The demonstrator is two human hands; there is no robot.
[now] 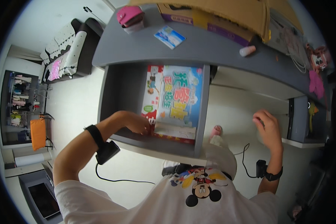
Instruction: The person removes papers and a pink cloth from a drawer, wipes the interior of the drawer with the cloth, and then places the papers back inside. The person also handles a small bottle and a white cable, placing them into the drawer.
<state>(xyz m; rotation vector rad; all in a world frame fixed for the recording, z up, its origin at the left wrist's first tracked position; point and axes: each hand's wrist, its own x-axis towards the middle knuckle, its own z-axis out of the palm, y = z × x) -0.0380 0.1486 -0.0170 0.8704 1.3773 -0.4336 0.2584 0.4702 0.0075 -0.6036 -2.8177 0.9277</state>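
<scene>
An open grey drawer (126,84) juts out of the grey-topped cabinet. Along its right side lie a blue printed booklet (194,103) and, partly under it, a red and white printed sheet (151,96). A pale flat item (175,129) rests across the near end of the booklet. My left hand (135,123) reaches into the drawer, its fingertips at the near corner of the red and white sheet; whether they grip it is hidden. My right hand (267,127) hangs in the air right of the drawer, fingers curled, touching nothing.
The cabinet top (128,47) bears a pink pouch (130,16), a blue and white packet (170,37), a small pink-capped bottle (247,51) and a cardboard box (226,16). Another open drawer (299,120) stands at the right. Black cables hang from both wrist straps.
</scene>
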